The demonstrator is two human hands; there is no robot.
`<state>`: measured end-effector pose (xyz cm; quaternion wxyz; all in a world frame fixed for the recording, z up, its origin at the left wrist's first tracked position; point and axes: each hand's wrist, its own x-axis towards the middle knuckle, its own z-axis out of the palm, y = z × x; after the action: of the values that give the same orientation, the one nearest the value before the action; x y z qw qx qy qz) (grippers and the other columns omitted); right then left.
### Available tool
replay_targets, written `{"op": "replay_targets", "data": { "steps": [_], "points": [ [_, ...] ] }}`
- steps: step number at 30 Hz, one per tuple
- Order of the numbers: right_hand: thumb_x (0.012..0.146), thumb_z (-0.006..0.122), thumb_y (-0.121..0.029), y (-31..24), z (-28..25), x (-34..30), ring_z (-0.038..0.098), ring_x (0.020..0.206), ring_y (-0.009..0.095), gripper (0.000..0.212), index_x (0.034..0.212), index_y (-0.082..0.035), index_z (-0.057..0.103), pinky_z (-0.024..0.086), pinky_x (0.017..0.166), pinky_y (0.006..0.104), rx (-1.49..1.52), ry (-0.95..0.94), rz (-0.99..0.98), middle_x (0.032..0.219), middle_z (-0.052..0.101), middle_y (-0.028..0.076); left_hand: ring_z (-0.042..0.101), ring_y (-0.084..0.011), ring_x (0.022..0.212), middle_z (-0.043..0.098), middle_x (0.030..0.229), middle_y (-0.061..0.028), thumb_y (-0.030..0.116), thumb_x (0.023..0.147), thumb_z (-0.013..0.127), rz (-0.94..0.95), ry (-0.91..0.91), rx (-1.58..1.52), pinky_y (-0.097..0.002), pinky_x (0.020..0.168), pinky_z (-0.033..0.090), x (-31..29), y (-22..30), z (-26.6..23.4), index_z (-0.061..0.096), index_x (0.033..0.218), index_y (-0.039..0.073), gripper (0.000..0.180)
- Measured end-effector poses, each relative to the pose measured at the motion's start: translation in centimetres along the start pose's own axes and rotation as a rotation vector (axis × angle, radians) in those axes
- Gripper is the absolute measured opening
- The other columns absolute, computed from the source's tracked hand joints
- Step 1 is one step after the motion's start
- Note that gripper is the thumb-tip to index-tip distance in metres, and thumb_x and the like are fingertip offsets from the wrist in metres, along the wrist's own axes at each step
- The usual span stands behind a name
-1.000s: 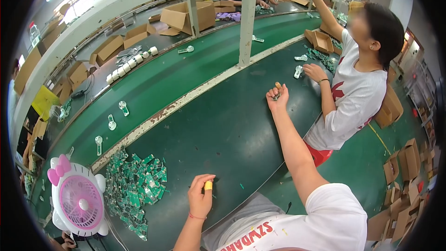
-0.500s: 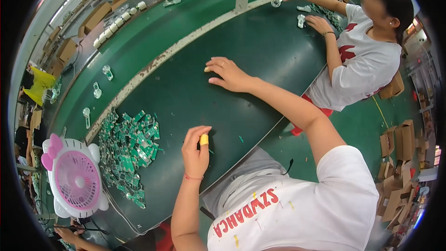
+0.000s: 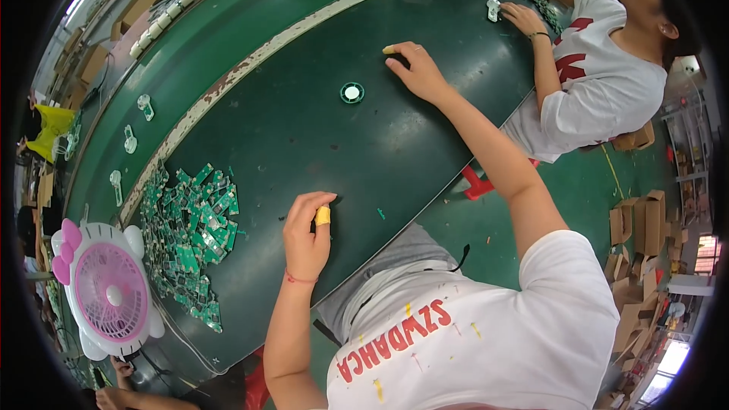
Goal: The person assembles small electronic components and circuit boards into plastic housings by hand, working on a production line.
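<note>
My right hand (image 3: 418, 72) is over the dark green tabletop (image 3: 304, 137), its fingers stretched and the thumb apart, with nothing in it. A yellow cover sits on one fingertip. Left of it lies a small round disc (image 3: 351, 93) with a dark green rim and a white centre, touched by neither hand. My left hand (image 3: 306, 228) is near the table's front edge, fingers extended and apart from the thumb, with a yellow wrap on one digit. I see nothing in it. To its left spreads a pile of green circuit boards (image 3: 194, 228).
A pink and white fan (image 3: 112, 292) stands at the left end. Beyond a pale rail (image 3: 250, 61) runs a green belt (image 3: 205, 53) carrying several clear-and-white devices (image 3: 130, 139). At right a co-worker (image 3: 607, 61) reaches over the table, near another clear-and-white device (image 3: 493, 10).
My right hand has moved right and away from me, and the round disc now shows beside it. The co-worker's far hand has left the view with the device it held. The whole view has shifted slightly.
</note>
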<state>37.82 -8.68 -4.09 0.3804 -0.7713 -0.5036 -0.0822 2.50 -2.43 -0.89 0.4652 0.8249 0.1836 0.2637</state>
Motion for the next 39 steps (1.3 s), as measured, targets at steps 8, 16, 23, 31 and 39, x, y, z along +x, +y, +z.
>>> {"op": "replay_targets", "data": {
  "steps": [8, 16, 23, 31, 39],
  "points": [
    [0.083, 0.060, -0.016, 0.2, 0.2, -1.2, 0.054, 0.098, 0.031, 0.016, 0.096, -0.006, 0.061, 0.043, 0.087, 0.0385, 0.096, -0.023, -0.039, 0.100, 0.060, 0.012, 0.061, -0.0291, 0.091, 0.062, 0.098, -0.0131, -0.003, 0.081, 0.050, -0.005, -0.010, 0.007, -0.0330, 0.081, 0.048, -1.2, 0.4, 0.0, 0.063, 0.096, 0.004, 0.022],
    [0.085, 0.059, -0.016, -0.6, -0.8, -1.7, 0.052, 0.102, 0.029, 0.017, 0.098, -0.005, 0.061, 0.042, 0.089, 0.0376, 0.103, -0.021, 0.031, 0.104, 0.059, 0.010, 0.061, -0.0270, 0.089, 0.062, 0.098, -0.0109, -0.004, 0.079, 0.051, 0.008, 0.028, -0.020, -0.0318, 0.077, 0.048, -1.4, 1.0, -0.2, 0.064, 0.097, 0.005, 0.025],
    [0.085, 0.059, -0.016, -0.3, -0.6, -1.3, 0.052, 0.102, 0.029, 0.017, 0.097, -0.005, 0.062, 0.042, 0.089, 0.0369, 0.121, -0.028, 0.030, 0.104, 0.059, 0.009, 0.062, -0.0225, 0.086, 0.062, 0.095, -0.0113, -0.008, 0.077, 0.050, 0.055, 0.056, -0.014, -0.0281, 0.075, 0.048, -1.1, 1.0, -0.2, 0.063, 0.095, 0.002, 0.024],
    [0.084, 0.060, -0.014, -0.2, -0.6, -1.1, 0.052, 0.101, 0.028, 0.015, 0.097, -0.006, 0.062, 0.042, 0.089, 0.0358, 0.119, -0.029, 0.039, 0.104, 0.060, 0.008, 0.062, -0.0234, 0.085, 0.062, 0.095, -0.0114, -0.007, 0.078, 0.050, 0.097, 0.052, 0.005, -0.0282, 0.074, 0.048, -1.0, 0.9, -0.1, 0.063, 0.096, 0.002, 0.024],
    [0.085, 0.059, -0.014, -0.7, -0.7, -1.5, 0.052, 0.100, 0.027, 0.014, 0.096, -0.005, 0.062, 0.043, 0.087, 0.0351, 0.125, -0.011, 0.028, 0.102, 0.059, 0.008, 0.061, -0.0280, 0.090, 0.062, 0.097, -0.0113, -0.005, 0.077, 0.052, 0.059, 0.014, -0.012, -0.0327, 0.079, 0.048, -1.6, 1.3, -0.2, 0.063, 0.097, 0.004, 0.025]
  ]
}}
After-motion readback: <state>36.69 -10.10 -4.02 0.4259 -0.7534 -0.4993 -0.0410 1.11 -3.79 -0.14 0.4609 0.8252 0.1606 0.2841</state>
